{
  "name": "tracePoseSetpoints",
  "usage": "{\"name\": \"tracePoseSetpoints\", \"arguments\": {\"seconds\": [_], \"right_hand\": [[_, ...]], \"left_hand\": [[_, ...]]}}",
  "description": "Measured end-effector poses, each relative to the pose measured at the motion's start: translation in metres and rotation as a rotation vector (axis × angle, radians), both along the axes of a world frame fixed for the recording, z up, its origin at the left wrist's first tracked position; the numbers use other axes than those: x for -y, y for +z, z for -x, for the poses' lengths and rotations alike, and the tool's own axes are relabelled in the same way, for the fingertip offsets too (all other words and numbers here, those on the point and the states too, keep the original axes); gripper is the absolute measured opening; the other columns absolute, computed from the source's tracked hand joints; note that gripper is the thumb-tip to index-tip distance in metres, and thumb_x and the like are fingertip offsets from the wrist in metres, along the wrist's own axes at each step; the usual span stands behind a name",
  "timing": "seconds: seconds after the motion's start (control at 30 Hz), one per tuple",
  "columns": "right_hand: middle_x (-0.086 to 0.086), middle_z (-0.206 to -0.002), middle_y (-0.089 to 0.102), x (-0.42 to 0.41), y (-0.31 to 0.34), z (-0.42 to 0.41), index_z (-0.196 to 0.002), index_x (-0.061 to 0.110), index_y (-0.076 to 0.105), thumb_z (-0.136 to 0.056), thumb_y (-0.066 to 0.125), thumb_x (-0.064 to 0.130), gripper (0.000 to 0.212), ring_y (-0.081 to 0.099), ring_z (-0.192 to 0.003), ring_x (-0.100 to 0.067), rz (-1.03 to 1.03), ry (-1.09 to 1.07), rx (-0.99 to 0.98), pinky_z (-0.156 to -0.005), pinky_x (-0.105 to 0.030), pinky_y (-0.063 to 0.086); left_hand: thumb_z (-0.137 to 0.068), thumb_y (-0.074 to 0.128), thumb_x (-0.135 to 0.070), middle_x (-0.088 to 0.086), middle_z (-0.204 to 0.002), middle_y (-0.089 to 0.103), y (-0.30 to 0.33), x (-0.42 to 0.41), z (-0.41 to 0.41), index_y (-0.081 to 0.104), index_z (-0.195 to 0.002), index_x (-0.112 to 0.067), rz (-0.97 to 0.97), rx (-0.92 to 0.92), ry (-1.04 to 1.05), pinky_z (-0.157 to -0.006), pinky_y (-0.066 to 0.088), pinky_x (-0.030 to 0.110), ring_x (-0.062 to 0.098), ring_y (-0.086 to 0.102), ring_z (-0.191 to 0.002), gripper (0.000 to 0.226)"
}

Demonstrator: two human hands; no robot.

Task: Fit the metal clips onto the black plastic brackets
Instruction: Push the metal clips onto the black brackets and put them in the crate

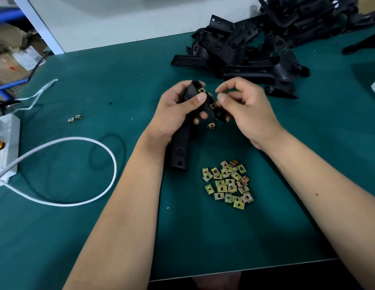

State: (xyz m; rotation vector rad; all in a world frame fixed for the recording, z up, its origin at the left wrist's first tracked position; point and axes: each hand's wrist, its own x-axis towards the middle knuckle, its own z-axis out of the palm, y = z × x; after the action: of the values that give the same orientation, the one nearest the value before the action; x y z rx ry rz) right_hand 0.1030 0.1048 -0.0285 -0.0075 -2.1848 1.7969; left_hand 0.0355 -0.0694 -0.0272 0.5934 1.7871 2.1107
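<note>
The left hand (178, 109) grips a black bracket (183, 143), thumb across it, two clips already seated beside that thumb. Just right of the bracket, the right hand (243, 109) hovers, fingertips curled together, whether pinching anything I cannot tell. Loose clips (228, 183) lie below the bracket.

Mat: green work mat (276, 237) covering the table.
Cable: white cable (111, 162) looped at left.
Box: white box (6, 143), left edge.
Background: cardboard boxes (12, 59).
</note>
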Motion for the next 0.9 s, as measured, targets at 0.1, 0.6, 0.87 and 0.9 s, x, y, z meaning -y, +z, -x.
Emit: {"name": "tracePoseSetpoints", "arguments": {"seconds": [0.1, 0.6, 0.87, 0.9], "right_hand": [[-0.012, -0.080, 0.072, -0.001, -0.001, 0.002, -0.093, 0.015, 0.072, -0.096, 0.070, 0.033, 0.019, 0.067, -0.070, -0.024, -0.156, -0.057, 0.013, -0.063, -0.041, 0.055], [-0.009, -0.074, 0.066, -0.013, 0.026, -0.024, -0.082, 0.004, 0.064, -0.087, 0.081, 0.019, 0.023, 0.051, -0.063, -0.010, -0.291, -0.143, -0.127, -0.062, -0.031, 0.044], [0.011, -0.070, 0.053, -0.116, 0.050, -0.130, -0.087, 0.013, 0.058, -0.094, 0.071, 0.020, 0.017, 0.047, -0.065, -0.002, -0.366, -0.588, -0.183, -0.063, -0.020, 0.036], [0.011, -0.072, 0.056, -0.135, 0.048, -0.150, -0.090, 0.013, 0.061, -0.095, 0.069, 0.021, 0.013, 0.051, -0.068, -0.003, -0.354, -0.664, -0.195, -0.065, -0.023, 0.040]], "left_hand": [[-0.099, 0.063, -0.004, 0.003, -0.092, 0.073, 0.001, -0.004, -0.002, 0.060, -0.113, -0.011, -0.042, 0.045, 0.067, -0.052, 0.046, 0.024, 0.018, 0.063, -0.063, 0.015], [-0.100, 0.064, -0.013, 0.009, -0.101, 0.064, 0.039, -0.032, -0.027, 0.059, -0.105, -0.019, 0.077, -0.141, 0.095, -0.050, 0.046, 0.024, 0.017, 0.062, -0.074, 0.009], [-0.105, 0.058, -0.025, 0.002, -0.087, 0.059, 0.077, -0.189, -0.113, 0.063, -0.099, -0.018, 0.139, -0.272, -0.198, -0.052, 0.051, 0.026, 0.008, 0.057, -0.070, 0.010], [-0.105, 0.058, -0.025, 0.004, -0.089, 0.059, 0.079, -0.215, -0.131, 0.061, -0.101, -0.016, 0.130, -0.276, -0.250, -0.052, 0.051, 0.025, 0.008, 0.058, -0.070, 0.010]]}}
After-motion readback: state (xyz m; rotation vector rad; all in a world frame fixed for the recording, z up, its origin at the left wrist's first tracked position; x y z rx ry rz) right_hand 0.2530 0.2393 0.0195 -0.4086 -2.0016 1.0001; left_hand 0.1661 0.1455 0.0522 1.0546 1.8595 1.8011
